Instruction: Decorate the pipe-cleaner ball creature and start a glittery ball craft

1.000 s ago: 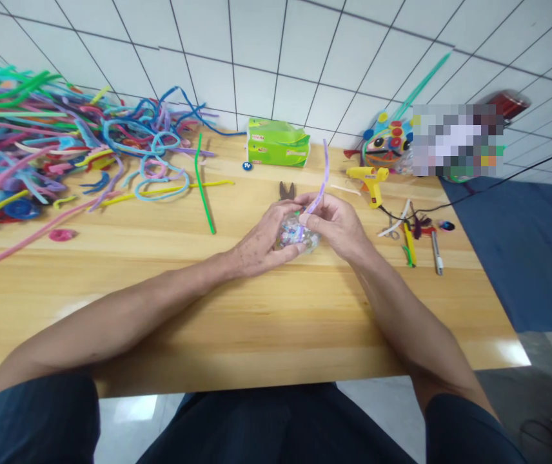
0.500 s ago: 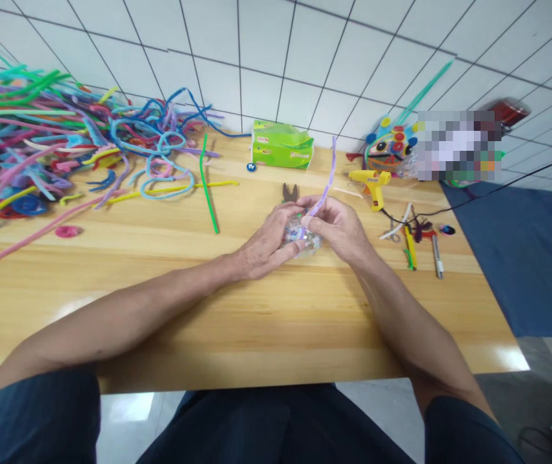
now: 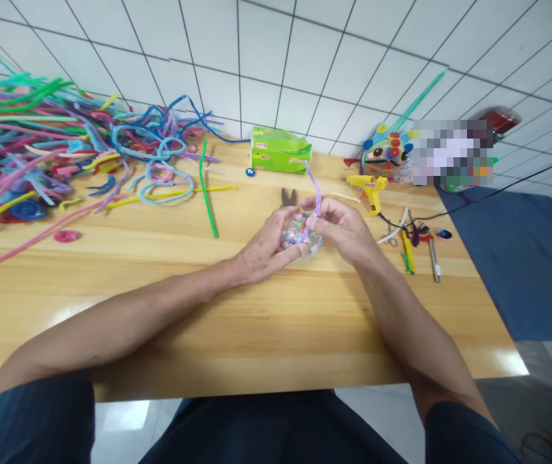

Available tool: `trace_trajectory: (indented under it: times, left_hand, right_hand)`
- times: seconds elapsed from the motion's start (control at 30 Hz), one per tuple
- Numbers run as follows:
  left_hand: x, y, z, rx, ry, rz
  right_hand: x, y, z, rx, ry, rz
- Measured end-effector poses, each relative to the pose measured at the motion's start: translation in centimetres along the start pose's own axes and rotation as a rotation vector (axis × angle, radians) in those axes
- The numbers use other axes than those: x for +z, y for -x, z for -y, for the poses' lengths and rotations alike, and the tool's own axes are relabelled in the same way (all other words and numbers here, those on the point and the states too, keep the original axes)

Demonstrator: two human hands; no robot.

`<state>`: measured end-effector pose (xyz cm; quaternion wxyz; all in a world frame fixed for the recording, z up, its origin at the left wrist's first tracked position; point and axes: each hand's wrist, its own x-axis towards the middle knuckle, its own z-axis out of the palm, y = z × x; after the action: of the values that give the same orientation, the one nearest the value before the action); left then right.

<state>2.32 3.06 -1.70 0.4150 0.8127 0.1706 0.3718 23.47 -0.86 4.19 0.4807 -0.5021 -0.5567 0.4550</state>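
Note:
My left hand [image 3: 271, 246] is wrapped round the left side of a clear, shiny rounded thing [image 3: 311, 246] with coloured bits in it; its exact kind I cannot make out. Between the thumb and fingers of my right hand [image 3: 341, 227] is a purple pipe cleaner [image 3: 315, 187]. Its lower end lies against the clear thing, and its upper end bends up and to the left. Just behind my hands, the dark jaws of pliers [image 3: 288, 196] show; the rest is hidden.
Many pipe cleaners [image 3: 53, 148] are heaped at the left. A green tissue pack [image 3: 278, 151] stands by the tiled wall, near a blue button [image 3: 250, 172]. At the right lie a yellow glue gun [image 3: 371, 190], scissors [image 3: 391, 238] and a pen-like tool [image 3: 434, 261].
The purple pipe cleaner's upper part now leans left, where before it stood up to the right. My right hand has shifted slightly; my left keeps its hold.

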Motion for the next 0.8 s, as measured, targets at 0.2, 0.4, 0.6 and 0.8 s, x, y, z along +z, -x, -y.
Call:
trace_trajectory:
  times: [0.2,0.4,0.6,0.8]
  left_hand:
    - [-0.1,-0.1,0.6,0.133,-0.09,-0.004]
    - [-0.1,0.0,0.8,0.154,-0.083,0.008]
    - [0.2,0.1,0.7,0.139,-0.045,0.002]
    - [0.6,0.4,0.0,0.022,0.001,0.007]
  right_hand:
    - [0.2,0.1,-0.3,-0.041,0.044,-0.003]
    - [0.5,0.1,-1.0,-0.102,0.071,-0.012]
    - [0.7,0.1,-1.0,-0.1,0.069,-0.014]
    - [0.7,0.3,-0.6,-0.058,0.067,-0.016]
